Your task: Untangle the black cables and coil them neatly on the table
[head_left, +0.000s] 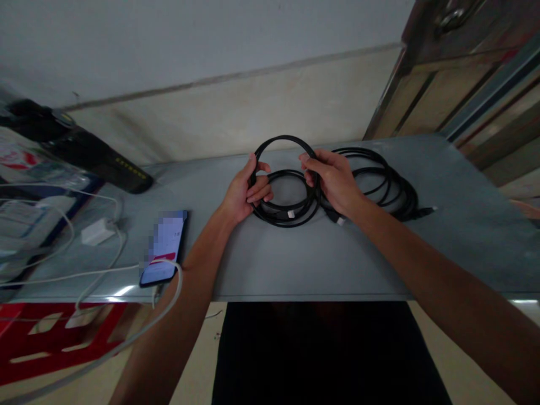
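A black cable (283, 137) is looped into a ring between my two hands, above the grey table. My left hand (248, 191) grips the ring's left side, thumb up and fingers curled round it. On the opposite side, my right hand (331, 175) pinches the cable between thumb and fingers. Beneath the ring, a coiled black cable (282, 225) lies on the table, with a light-tipped plug in it; whether it joins the held loop I cannot tell. Just right of my right hand rests another coil of black cable (407, 194), its connector pointing right.
A phone (164, 247) lies by my left forearm, a white cord crossing it. Further left are a white adapter (98, 231), a black bottle (97, 152) on its side and plastic packaging (21, 225). A red stool (54, 337) stands below the table (312, 267). A wall (253, 112) rises behind.
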